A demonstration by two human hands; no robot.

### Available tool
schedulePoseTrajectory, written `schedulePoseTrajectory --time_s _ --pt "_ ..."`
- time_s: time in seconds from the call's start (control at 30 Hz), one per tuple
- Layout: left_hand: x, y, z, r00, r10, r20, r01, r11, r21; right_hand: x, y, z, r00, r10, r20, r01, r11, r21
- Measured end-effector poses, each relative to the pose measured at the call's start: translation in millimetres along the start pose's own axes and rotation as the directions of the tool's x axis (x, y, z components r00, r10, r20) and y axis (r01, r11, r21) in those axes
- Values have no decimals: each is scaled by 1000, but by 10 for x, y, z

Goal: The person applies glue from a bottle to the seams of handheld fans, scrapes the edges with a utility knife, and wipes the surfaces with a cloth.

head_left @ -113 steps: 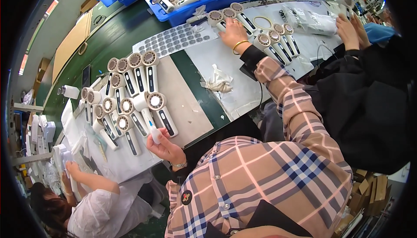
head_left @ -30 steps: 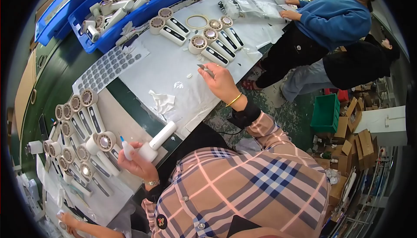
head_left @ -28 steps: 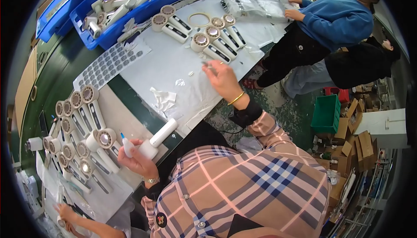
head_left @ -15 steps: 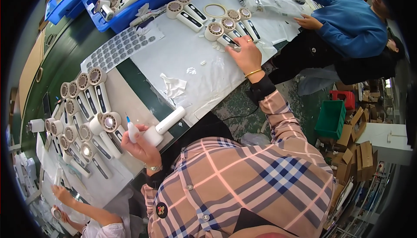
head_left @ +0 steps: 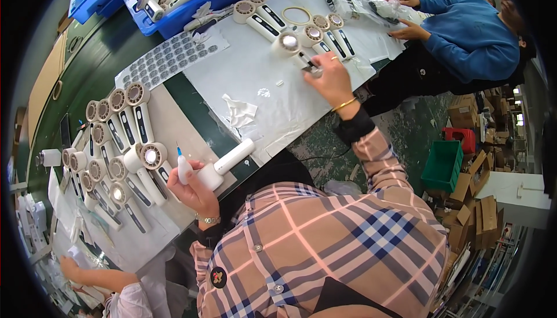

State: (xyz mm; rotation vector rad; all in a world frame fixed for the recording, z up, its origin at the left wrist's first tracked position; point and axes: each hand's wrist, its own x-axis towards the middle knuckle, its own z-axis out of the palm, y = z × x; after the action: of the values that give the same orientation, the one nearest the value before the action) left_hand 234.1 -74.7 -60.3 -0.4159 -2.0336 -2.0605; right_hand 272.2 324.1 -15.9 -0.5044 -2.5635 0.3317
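My left hand is closed around a small white squeeze bottle with a thin blue needle tip pointing up. Against the same hand lies a white hair-dryer-shaped body, its handle pointing away to the upper right; whether the fingers grip it too is hidden. My right hand pinches the handle end of a white handheld fan with a round grille head, just above the white-covered table. Beside it, several like fans lie in a row, dark panels up.
More fans crowd the left bench. A sheet of round grey stickers, crumpled tissue and a cream ring lie on the table. Blue bins stand behind. Co-workers work at right and lower left.
My right hand has taken hold of the nearest fan and drawn it out of its row, toward me. My left hand keeps its hold. The view has shifted slightly.
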Motion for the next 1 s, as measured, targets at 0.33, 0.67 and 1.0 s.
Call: schedulePoseTrajectory --time_s 0.33,0.67,1.0 --pt "-10 25 1 1000 -14 -16 14 1000 -10 -276 -1151 282 976 -54 213 3 973 231" --pt "-12 31 -13 999 -47 -23 45 996 -72 -38 -84 139 982 88 -164 -105 990 -98" --pt "-10 29 -33 999 -46 -21 45 998 -35 61 360 61 956 292 12 -275 911 -309"
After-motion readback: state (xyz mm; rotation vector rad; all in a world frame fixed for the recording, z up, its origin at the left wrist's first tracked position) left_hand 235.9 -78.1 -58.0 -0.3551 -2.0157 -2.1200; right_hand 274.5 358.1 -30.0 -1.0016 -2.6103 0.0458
